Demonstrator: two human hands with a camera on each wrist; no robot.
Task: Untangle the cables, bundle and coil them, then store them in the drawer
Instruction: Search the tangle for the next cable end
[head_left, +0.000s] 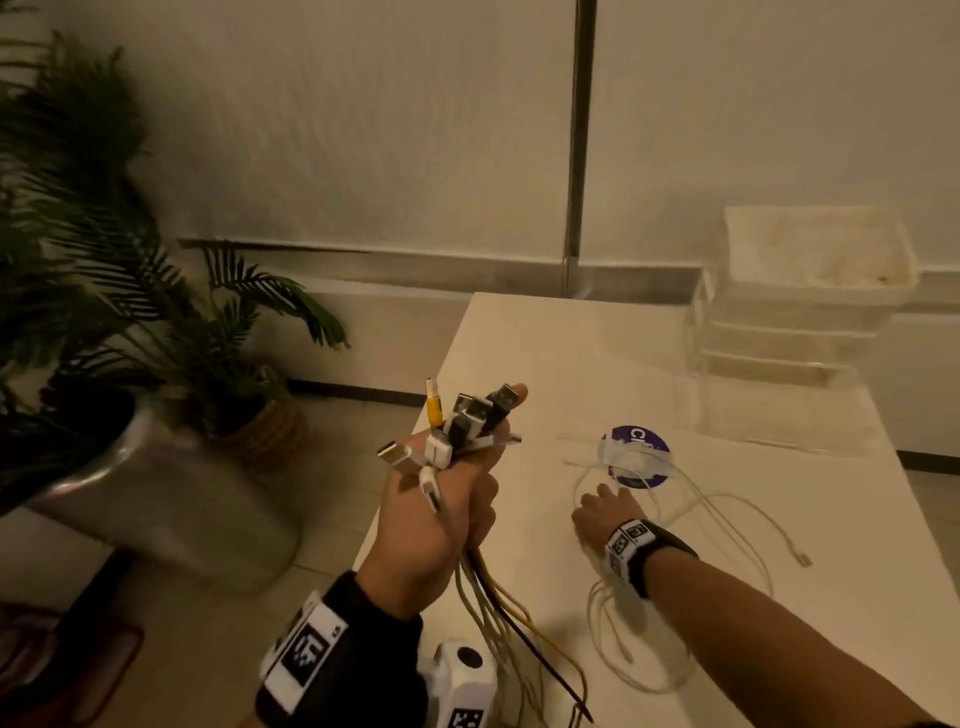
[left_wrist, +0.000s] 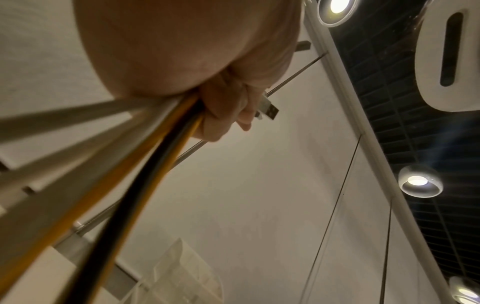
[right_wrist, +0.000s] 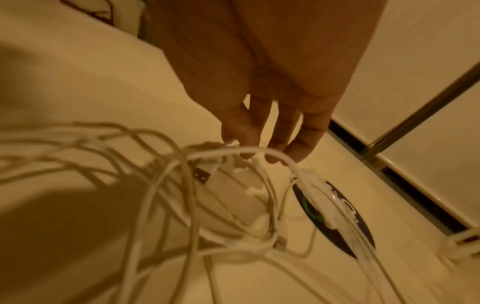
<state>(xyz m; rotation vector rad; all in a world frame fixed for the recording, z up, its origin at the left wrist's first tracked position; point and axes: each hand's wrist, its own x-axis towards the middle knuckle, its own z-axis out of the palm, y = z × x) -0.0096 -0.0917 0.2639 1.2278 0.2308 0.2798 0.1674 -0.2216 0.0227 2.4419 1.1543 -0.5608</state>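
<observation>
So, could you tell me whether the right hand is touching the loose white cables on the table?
Touching. The right wrist view shows the right hand with a fingertip on a strand of the white cables.

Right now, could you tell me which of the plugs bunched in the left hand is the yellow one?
The yellow plug stands at the far left of the bunch, upright above the left hand; the other plugs there are white, grey or black.

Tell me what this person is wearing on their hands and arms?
The left hand and right hand are bare, no gloves. Each wrist carries a black band with white tags printed in black square code patterns. A white camera box sits at the left wrist. The right forearm is unsleeved.
</observation>
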